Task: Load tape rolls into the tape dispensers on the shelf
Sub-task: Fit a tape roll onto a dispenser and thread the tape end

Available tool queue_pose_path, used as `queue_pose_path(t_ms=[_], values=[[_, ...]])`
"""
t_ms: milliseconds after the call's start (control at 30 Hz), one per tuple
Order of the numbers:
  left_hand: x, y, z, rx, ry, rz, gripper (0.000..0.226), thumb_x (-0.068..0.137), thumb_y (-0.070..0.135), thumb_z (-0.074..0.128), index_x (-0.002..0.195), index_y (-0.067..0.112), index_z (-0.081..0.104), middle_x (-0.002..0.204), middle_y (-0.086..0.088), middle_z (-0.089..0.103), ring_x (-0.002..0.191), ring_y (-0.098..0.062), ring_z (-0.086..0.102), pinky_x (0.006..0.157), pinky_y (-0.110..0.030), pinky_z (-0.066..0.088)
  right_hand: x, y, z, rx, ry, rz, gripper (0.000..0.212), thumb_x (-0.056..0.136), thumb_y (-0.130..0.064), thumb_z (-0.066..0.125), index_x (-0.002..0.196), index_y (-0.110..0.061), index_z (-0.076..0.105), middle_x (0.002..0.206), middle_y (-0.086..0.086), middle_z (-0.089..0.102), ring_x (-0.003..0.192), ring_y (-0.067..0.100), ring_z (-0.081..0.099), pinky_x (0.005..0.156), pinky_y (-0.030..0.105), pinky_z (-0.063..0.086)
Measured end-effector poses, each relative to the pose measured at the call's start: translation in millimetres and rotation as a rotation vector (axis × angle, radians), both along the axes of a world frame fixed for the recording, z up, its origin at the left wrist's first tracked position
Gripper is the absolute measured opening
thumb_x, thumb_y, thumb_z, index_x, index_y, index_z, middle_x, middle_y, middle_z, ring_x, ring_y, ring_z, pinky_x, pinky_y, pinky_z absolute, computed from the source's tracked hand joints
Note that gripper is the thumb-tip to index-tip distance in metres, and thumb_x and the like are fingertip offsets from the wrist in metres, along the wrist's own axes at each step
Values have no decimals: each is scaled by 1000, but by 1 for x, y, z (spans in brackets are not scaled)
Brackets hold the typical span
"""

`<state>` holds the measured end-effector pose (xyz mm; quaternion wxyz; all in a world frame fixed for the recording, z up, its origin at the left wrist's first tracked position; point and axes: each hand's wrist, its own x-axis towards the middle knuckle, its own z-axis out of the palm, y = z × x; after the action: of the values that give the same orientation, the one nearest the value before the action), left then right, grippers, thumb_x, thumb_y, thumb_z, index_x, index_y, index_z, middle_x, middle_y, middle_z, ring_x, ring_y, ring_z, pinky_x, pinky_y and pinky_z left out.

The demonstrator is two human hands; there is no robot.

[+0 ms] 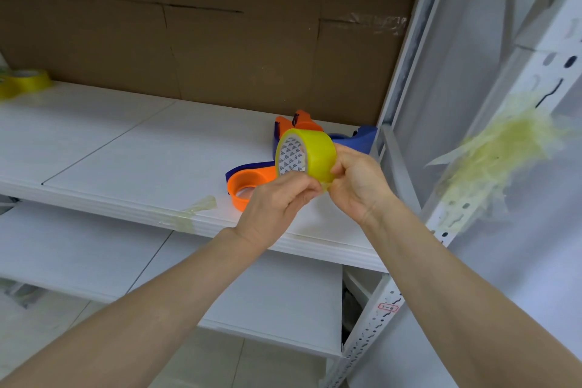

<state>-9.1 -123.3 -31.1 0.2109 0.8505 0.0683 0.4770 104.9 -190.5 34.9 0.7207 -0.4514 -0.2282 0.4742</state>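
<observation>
A yellow tape roll (310, 151) with a patterned white core is held up on edge above the white shelf (132, 154). My right hand (357, 181) grips its right side. My left hand (277, 201) pinches at the roll's lower edge, where a bit of tape end shows. Behind and below the roll lie orange and blue tape dispensers: one with an orange ring (248, 184) near the shelf's front, one orange piece (299, 123) further back, and a blue one (359, 137) at the right. A second yellow tape roll (23, 82) sits at the shelf's far left.
Brown cardboard (204, 47) backs the shelf. A white slotted upright (447, 220) stands at the right, with a wad of used yellowish tape (500, 151) stuck to it. A tape scrap (201, 205) clings to the shelf's front edge. A lower shelf (94, 255) lies beneath.
</observation>
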Motion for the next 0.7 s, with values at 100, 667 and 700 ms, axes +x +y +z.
queue_pose_path(t_ms=[100,667,700], values=[[-1,0,3,-33,15,-2,7,90,25,50,92,22,56,82,-1,66,78,-4,58,63,-14,50,3,-4,2,12,-43,58,47,77,12,29,111,4,60,102,18,64,92,28,64,80,34,56],[-5,5,1,-156,36,30,9,89,12,56,91,8,64,86,6,63,78,-11,63,59,-35,58,28,-7,22,-107,-2088,-300,16,85,-16,58,87,-11,72,92,7,67,85,29,62,74,36,35],[-6,5,1,-143,40,23,9,89,14,56,91,9,64,86,5,64,78,-11,63,59,-34,58,25,-7,24,-164,-2171,-272,18,86,-17,54,90,-10,70,95,7,65,87,30,60,76,36,34]])
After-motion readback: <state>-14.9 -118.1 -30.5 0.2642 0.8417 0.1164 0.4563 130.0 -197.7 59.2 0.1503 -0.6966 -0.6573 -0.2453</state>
